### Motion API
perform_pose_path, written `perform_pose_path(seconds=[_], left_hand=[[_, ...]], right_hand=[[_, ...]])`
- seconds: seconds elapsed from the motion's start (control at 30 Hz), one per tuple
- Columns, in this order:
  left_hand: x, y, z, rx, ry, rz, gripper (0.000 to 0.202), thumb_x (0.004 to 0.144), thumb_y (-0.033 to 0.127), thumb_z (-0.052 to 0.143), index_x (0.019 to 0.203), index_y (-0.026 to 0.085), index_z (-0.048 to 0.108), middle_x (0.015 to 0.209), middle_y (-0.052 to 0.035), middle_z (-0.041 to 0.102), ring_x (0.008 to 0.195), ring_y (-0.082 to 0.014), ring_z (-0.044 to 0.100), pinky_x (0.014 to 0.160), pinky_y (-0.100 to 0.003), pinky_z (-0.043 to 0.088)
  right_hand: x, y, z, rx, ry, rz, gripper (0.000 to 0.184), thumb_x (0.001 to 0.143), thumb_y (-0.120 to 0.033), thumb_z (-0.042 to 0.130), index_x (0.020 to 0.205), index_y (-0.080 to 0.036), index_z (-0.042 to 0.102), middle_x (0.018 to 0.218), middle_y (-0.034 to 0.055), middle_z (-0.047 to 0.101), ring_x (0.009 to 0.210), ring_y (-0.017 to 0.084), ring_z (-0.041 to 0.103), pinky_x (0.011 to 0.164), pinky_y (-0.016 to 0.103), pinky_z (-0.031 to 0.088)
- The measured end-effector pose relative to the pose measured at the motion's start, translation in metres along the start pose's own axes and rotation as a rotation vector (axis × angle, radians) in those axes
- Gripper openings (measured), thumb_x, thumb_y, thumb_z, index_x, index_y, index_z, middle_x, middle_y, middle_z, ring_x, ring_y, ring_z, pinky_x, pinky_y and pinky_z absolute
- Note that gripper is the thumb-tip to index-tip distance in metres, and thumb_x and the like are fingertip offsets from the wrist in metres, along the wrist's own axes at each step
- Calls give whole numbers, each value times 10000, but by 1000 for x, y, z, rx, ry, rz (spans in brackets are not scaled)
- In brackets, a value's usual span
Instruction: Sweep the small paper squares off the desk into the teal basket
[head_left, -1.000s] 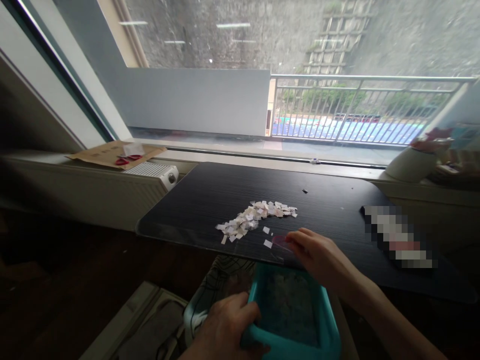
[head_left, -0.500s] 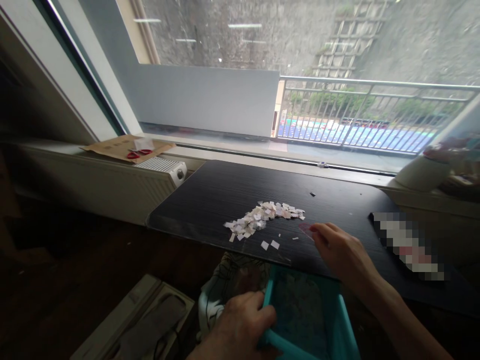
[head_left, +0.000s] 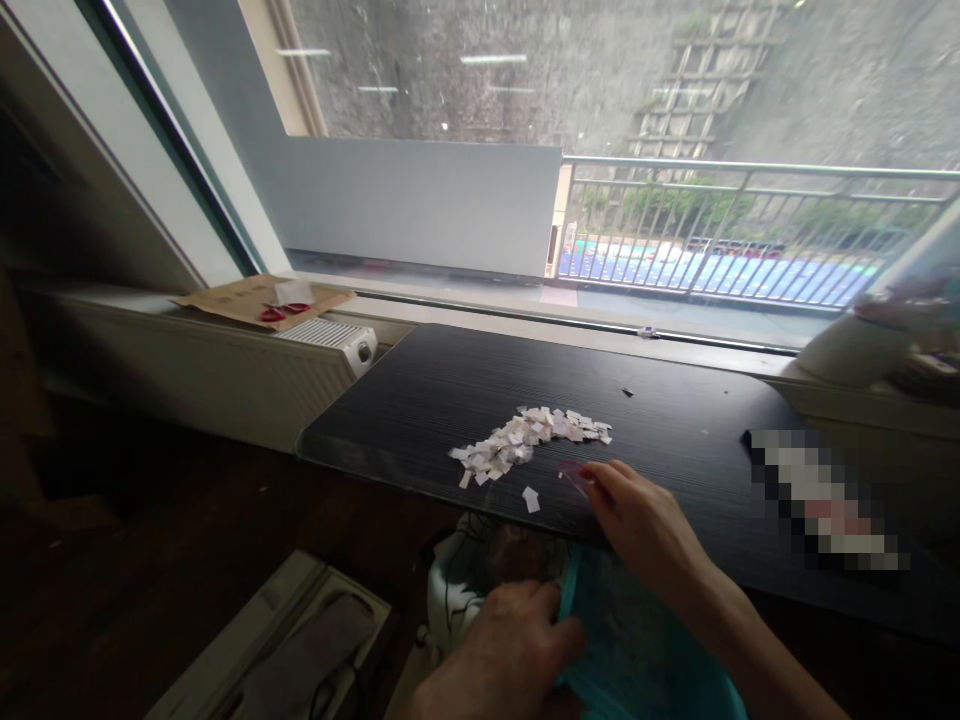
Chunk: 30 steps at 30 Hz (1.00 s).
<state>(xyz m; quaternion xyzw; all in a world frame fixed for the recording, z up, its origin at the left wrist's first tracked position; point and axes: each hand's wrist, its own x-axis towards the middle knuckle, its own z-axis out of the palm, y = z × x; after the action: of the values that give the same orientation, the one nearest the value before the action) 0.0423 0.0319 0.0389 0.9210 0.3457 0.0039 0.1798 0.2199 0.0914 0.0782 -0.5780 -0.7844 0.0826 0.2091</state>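
Note:
My left hand (head_left: 510, 640) is closed around the rim of a teal plastic bin (head_left: 637, 660) below the table's front edge. Over the table my right hand (head_left: 645, 515) pinches a thin, see-through pinkish piece (head_left: 574, 472), perhaps plastic, its edge low over the tabletop. A curved pile of small whitish paper scraps (head_left: 532, 435) lies just beyond and left of that piece. Closer to the front edge are loose paper scraps (head_left: 531, 498), touching or overlapping. The bin's far side is partly hidden under the table and my right forearm.
The black table (head_left: 420, 380) stands by a window. A pixelated object (head_left: 825, 500) lies on its right. Red-handled scissors (head_left: 283, 312) rest on brown paper (head_left: 225, 298) above a radiator (head_left: 322, 342). An open box (head_left: 300, 640) is on the lower left.
My right hand has moved left across the table with the pinkish piece. Two loose scraps near the front edge are now together. My left hand and the bin have shifted right.

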Motion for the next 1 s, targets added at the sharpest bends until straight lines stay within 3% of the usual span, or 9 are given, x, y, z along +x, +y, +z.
perform_pose_path(seconds=[0.13, 0.2, 0.33, 0.43, 0.57, 0.77, 0.9, 1.0], left_hand=[[-3, 0, 0, 2, 22, -16, 283, 747, 398, 723, 905, 219, 573, 912, -24, 579, 839, -241, 572, 722, -317, 454], [-5, 0, -1, 1, 36, -17, 288, 745, 407, 729, 898, 221, 571, 915, -21, 577, 848, -239, 570, 734, -319, 452], [-5, 0, -2, -6, 45, -20, 264, 755, 386, 725, 892, 223, 569, 925, -15, 574, 835, -226, 566, 698, -295, 449], [-3, -1, -1, -4, 35, -21, 261, 750, 385, 730, 876, 221, 571, 900, -10, 574, 810, -219, 565, 675, -287, 444], [-2, 0, 1, -15, 51, -13, 302, 716, 375, 761, 908, 226, 580, 921, -6, 576, 821, -216, 564, 691, -282, 439], [-3, 1, 2, -18, 60, -20, 287, 730, 381, 750, 894, 221, 577, 909, -12, 571, 821, -220, 560, 678, -278, 431], [-3, -1, 2, 30, 45, -39, 294, 719, 383, 754, 884, 223, 572, 882, -8, 574, 794, -219, 564, 662, -278, 421], [-8, -7, 9, 77, 70, -85, 221, 739, 330, 722, 846, 221, 562, 855, -3, 568, 768, -208, 560, 638, -267, 402]], right_hand=[[-11, -19, 2, 103, -125, -143, 270, 949, -266, 373, 898, -217, 634, 788, 15, 612, 683, 140, 581, 622, 243, 409], [-17, -16, -2, 117, -129, -157, 280, 952, -281, 366, 893, -224, 634, 782, 10, 610, 667, 134, 577, 609, 239, 408], [-19, 15, -13, -4, 47, 23, 249, 934, -280, 387, 1031, -223, 609, 918, 36, 631, 717, 161, 607, 637, 270, 415], [-20, 24, -13, -43, 32, 71, 236, 927, -271, 395, 996, -203, 611, 928, 50, 630, 738, 180, 609, 659, 290, 416], [-23, 11, -8, 132, -105, -67, 235, 943, -275, 381, 952, -226, 610, 832, 12, 609, 712, 145, 586, 642, 254, 413], [-24, 3, -8, 99, -29, 16, 208, 930, -251, 400, 932, -208, 603, 861, 34, 609, 730, 160, 582, 670, 273, 410], [-26, -13, -7, 210, -190, -98, 224, 931, -245, 402, 841, -218, 605, 805, 13, 605, 700, 138, 581, 620, 234, 414], [-13, -3, -13, 218, -72, -82, 223, 938, -255, 386, 973, -244, 606, 899, 10, 629, 738, 135, 606, 651, 237, 425]])
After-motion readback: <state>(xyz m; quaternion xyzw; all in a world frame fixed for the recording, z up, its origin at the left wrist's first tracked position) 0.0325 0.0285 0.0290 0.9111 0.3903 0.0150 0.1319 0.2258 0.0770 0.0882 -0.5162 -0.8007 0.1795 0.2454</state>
